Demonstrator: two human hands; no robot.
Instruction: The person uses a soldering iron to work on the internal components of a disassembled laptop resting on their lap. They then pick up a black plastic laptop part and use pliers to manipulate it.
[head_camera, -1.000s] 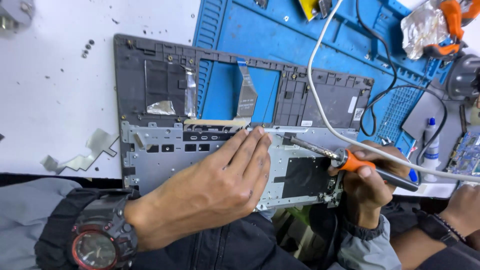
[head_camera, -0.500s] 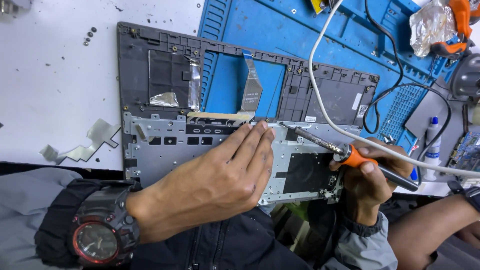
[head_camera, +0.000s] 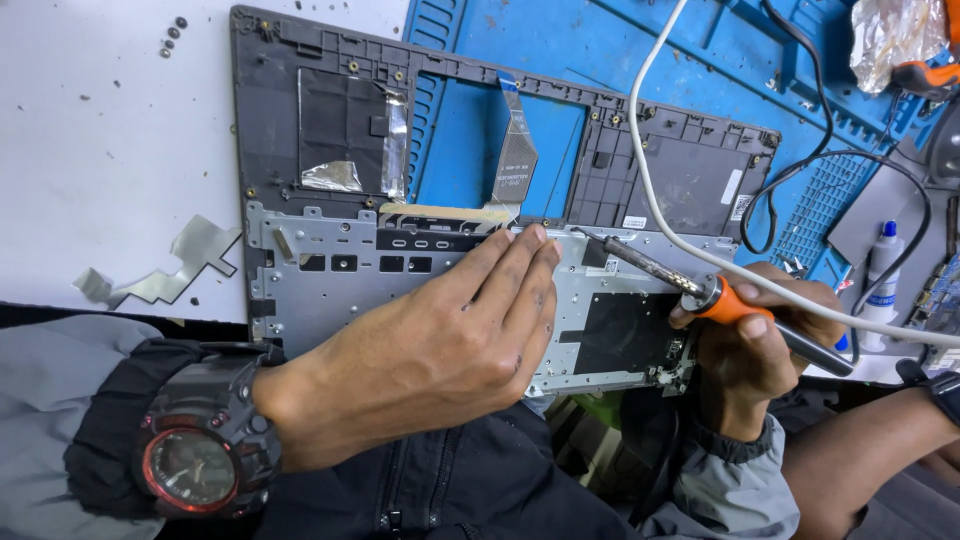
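Observation:
A dark grey laptop palmrest frame (head_camera: 660, 180) lies upside down across a white table and a blue mat. Its silver metal keyboard backplate (head_camera: 340, 290) faces up. My left hand (head_camera: 450, 340) rests flat on the backplate, fingers together and pointing at the plate's top edge. My right hand (head_camera: 750, 350) grips a soldering iron (head_camera: 700, 290) with an orange collar; its tip touches the backplate's top edge just right of my left fingertips. A white cable (head_camera: 650, 170) runs up from the iron. A flat ribbon cable (head_camera: 515, 150) stands in the frame's opening.
A blue silicone work mat (head_camera: 620, 50) covers the upper right. Bent metal strips (head_camera: 170, 270) and small screws (head_camera: 172, 35) lie on the white table at left. A small white bottle (head_camera: 882, 270), black cables (head_camera: 850, 160) and crumpled foil (head_camera: 895, 35) sit at right.
The view has shifted slightly, so everything sits a little lower right in frame. Both hands and the iron keep the same places on the backplate.

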